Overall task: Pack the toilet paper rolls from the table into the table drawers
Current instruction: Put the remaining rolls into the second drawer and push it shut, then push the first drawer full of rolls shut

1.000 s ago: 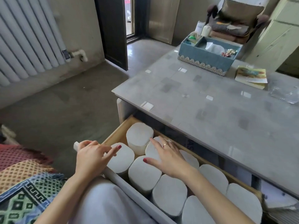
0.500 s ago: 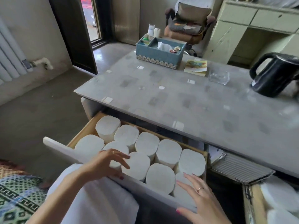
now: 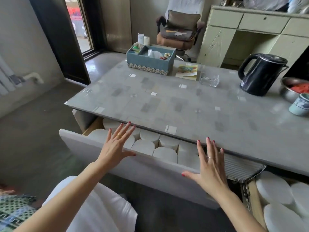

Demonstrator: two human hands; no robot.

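Several white toilet paper rolls (image 3: 165, 154) stand upright, packed tight, in the left drawer (image 3: 93, 149) of the grey table (image 3: 184, 104). That drawer is partly slid under the tabletop. My left hand (image 3: 117, 144) lies flat with fingers spread on the white drawer front, over the rolls. My right hand (image 3: 209, 166) is spread flat on the same front near its right end. Neither hand holds anything. A second drawer (image 3: 254, 196) at the lower right is open and holds more white rolls (image 3: 274, 190).
On the tabletop stand a blue organiser box (image 3: 150, 61), a booklet (image 3: 187, 71), a glass dish (image 3: 209, 79), a black kettle (image 3: 260, 74), a metal bowl (image 3: 291, 92) and a cup (image 3: 300, 105). A wire rack (image 3: 240, 168) sits under the tabletop between the drawers. A chair and cabinet stand behind.
Both hands left the rolls and went flat onto the drawer front. The drawer has slid further in under the tabletop, hiding the back row of rolls.
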